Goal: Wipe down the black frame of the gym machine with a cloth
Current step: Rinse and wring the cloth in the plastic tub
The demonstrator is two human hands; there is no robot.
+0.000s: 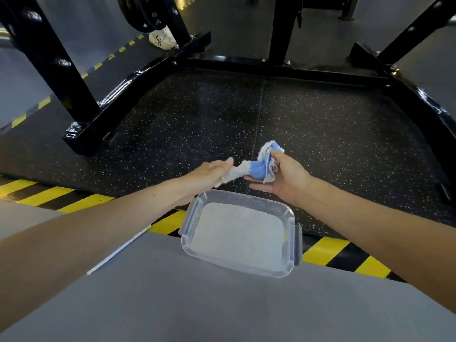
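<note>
Your left hand gripped the white end of the blue-and-white terry cloth, with the fingers curled round it and the thumb lying along the top. Your right hand held the bunched blue end, with the thumb on top and the fingers curled beneath. The cloth ran between the two hands as a short twisted rope, and more of it stuck up past the right thumb.

Both hands held the cloth in the air, just beyond the far rim of the clear rectangular plastic container. The container rested on the floor, lying partly on the smooth grey flooring and partly on the yellow-and-black hazard stripe. Whether the container held liquid could not be determined.

The cloth was well apart from the black steel frame of the gym machine. The frame's base rails bordered the black speckled rubber mat on the left, far and right sides, and its uprights rose from the corners. The left base rail showed glossy reflections.

A black weight plate hung at the top left. A white shoe showed just below it, behind the frame.
</note>
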